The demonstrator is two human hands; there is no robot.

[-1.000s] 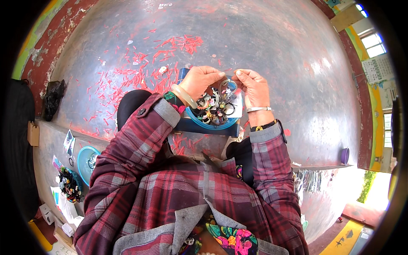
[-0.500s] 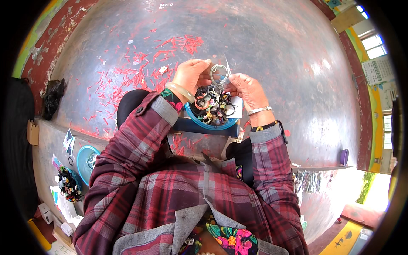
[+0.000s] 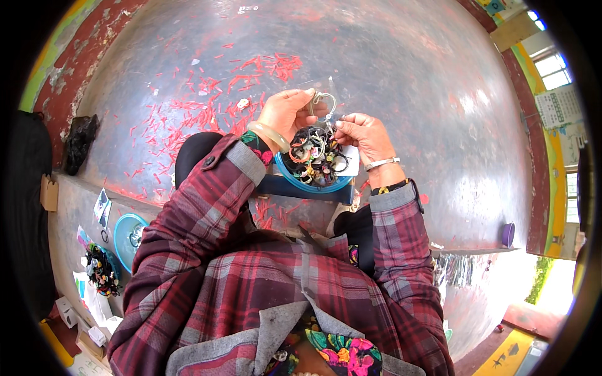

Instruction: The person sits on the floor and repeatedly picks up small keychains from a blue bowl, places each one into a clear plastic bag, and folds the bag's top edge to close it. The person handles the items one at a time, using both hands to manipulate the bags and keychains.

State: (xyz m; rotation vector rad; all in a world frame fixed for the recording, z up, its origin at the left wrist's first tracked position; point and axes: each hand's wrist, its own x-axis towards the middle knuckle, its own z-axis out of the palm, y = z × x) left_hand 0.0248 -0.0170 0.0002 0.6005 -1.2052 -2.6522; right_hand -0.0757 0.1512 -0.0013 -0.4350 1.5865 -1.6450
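A pale hair tie (image 3: 333, 102) with a small light charm hangs over the bowl, up against a clear plastic bag (image 3: 323, 85); whether it lies inside the bag I cannot tell. My left hand (image 3: 283, 116) pinches the bag and the tie's left side between thumb and fingers. Close by on the right, my right hand (image 3: 368, 136) has thumb and forefinger pressed together near the charm; what sits in that pinch is too small to make out. Below both hands, a blue bowl (image 3: 303, 185) holds a heap of black, orange and pale hair ties (image 3: 311, 160) with small coloured charms.
The bowl rests on a dark low stool (image 3: 276, 185) beside a white card (image 3: 353, 164). Red scraps (image 3: 207, 109) litter the floor beyond. At left stand a teal basin (image 3: 127, 235) and another heap of hair ties (image 3: 100, 271). A purple container (image 3: 508, 234) is far right.
My right hand has come slightly down and left, away from the hair tie's loop. The tie shows smaller, and the clear bag stands spread out above it. My left hand stays nearly in place.
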